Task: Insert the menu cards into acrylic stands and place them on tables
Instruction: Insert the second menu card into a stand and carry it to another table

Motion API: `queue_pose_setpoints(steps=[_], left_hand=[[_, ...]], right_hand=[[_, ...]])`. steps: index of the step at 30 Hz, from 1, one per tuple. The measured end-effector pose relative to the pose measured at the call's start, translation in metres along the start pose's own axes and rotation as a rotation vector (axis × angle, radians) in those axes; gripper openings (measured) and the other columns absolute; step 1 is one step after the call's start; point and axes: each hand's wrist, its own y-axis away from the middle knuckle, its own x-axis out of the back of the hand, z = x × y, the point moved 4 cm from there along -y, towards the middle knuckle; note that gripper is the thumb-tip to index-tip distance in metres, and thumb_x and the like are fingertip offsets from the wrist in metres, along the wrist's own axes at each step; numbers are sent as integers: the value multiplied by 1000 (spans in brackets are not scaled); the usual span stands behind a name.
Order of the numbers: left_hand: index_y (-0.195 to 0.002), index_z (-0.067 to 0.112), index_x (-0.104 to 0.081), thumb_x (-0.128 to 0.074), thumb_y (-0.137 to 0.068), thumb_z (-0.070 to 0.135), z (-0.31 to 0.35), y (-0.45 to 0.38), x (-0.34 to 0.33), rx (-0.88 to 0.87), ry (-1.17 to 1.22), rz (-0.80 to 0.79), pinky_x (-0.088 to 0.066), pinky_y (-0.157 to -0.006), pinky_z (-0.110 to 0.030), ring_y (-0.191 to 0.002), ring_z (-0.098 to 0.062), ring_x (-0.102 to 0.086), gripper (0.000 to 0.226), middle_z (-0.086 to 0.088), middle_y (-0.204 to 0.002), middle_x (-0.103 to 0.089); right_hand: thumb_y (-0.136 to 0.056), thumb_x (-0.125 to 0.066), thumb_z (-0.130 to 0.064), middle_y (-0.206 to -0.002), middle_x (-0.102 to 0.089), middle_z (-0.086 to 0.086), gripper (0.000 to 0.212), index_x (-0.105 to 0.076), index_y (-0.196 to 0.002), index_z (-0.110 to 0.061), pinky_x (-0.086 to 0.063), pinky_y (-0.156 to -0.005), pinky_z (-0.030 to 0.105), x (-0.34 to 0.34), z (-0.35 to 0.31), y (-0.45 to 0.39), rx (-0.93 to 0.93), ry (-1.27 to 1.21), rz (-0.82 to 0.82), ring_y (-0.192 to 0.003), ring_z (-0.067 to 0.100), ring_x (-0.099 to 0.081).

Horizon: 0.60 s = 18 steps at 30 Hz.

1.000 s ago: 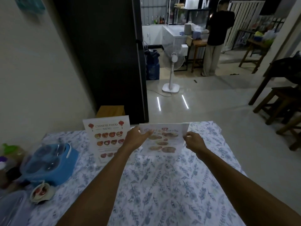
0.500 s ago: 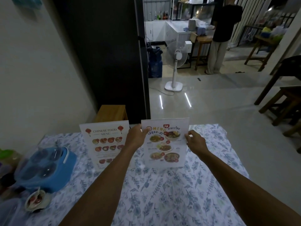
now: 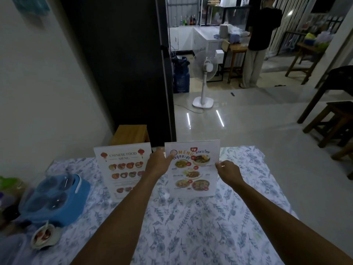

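Dim light falls across a table covered in a white cloth with a blue floral print (image 3: 191, 236), which fills the lower half of the frame; beyond it stretch pale glossy floor tiles (image 3: 248, 121). At lower left sit a blue plastic caddy of clear cups (image 3: 55, 197) and a small bowl with a spoon (image 3: 44, 237). Just right of them, left of centre, a white "Chinese Food Menu" card in a clear acrylic stand (image 3: 122, 169) stands upright on the cloth. At centre the person's left hand (image 3: 158, 163) pinches the left edge of a second clear acrylic stand holding a white Thai-script menu card with dish photos (image 3: 192, 169), and the right hand (image 3: 228, 172) grips its right edge. Whether its base rests on the cloth or hangs just above cannot be told. The stand looks light, rigid and slick, likely to scratch or tip on soft fabric, so the side edges seem the sound place to hold it. At upper centre a white pedestal fan (image 3: 204, 73) stands on the tiles; at upper right a person in a dark top (image 3: 261, 31) stands near wooden tables, with dark wooden stools (image 3: 332, 123) along the right edge.
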Motion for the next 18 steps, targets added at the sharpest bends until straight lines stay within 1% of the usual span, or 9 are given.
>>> queue_pose_setpoints(steps=[2, 5, 6, 7, 10, 13, 15, 17, 18], left_hand=[[-137, 9, -46, -55, -89, 59, -3, 8, 7, 10, -106, 13, -55, -87, -45, -107, -34, -64, 70, -17, -126, -63], [-133, 13, -52, -44, -89, 68, -6, 30, 21, -56, -317, 64, -54, -83, -41, -103, -33, -66, 71, -15, -120, -66], [-131, 14, -54, -41, -89, 70, -8, 38, 26, -73, -354, 74, -54, -83, -42, -103, -32, -66, 72, -14, -120, -67], [-129, 15, -56, -40, -88, 71, -12, 45, 30, -86, -365, 83, -54, -84, -42, -104, -31, -66, 72, -12, -120, -67], [-124, 15, -58, -41, -87, 72, -19, 66, 42, -117, -428, 102, -53, -82, -38, -105, -28, -64, 69, -9, -120, -65], [-122, 16, -60, -43, -87, 72, -27, 80, 44, -135, -433, 96, -51, -83, -38, -108, -26, -62, 67, -8, -121, -64], [-125, 17, -58, -45, -87, 70, -32, 82, 40, -142, -394, 64, -50, -85, -37, -111, -26, -61, 67, -7, -124, -64], [-131, 16, -54, -49, -87, 67, -35, 79, 34, -159, -358, 1, -47, -92, -37, -119, -25, -59, 68, -6, -132, -62], [-132, 15, -54, -53, -88, 64, -35, 76, 30, -168, -324, -37, -47, -93, -37, -119, -25, -58, 65, -6, -132, -61]], right_hand=[[-97, -53, -43, -102, -69, 14, 43, -59, -107, -2, -49, -67, 33, 3, 1, 12, 2, 85, 5, -81, 24, -61], [-91, -56, -53, -110, -64, 11, 52, -53, -121, -10, -54, -72, 38, 6, -4, 35, 121, 369, 24, -94, 27, -65], [-90, -56, -55, -114, -64, 10, 55, -52, -124, -12, -55, -75, 39, 8, -8, 42, 166, 442, 34, -98, 27, -65], [-89, -56, -57, -116, -64, 10, 58, -51, -127, -13, -57, -78, 40, 10, -10, 47, 191, 460, 39, -100, 27, -65], [-86, -58, -59, -117, -64, 9, 61, -51, -128, -15, -58, -80, 43, 13, -14, 62, 149, 390, 4, -100, 26, -66], [-87, -59, -56, -117, -65, 9, 59, -50, -129, -15, -57, -79, 40, 10, -18, 73, 144, 329, -18, -101, 26, -66], [-87, -62, -52, -117, -65, 10, 59, -49, -129, -12, -57, -79, 40, 6, -17, 76, 103, 246, -27, -102, 26, -65], [-84, -68, -48, -124, -62, 14, 66, -46, -132, -8, -56, -84, 43, 2, -15, 70, 55, 133, -9, -108, 30, -63], [-82, -71, -47, -129, -59, 16, 70, -45, -134, -7, -56, -88, 45, 2, -18, 68, 34, 86, 14, -112, 32, -62]])
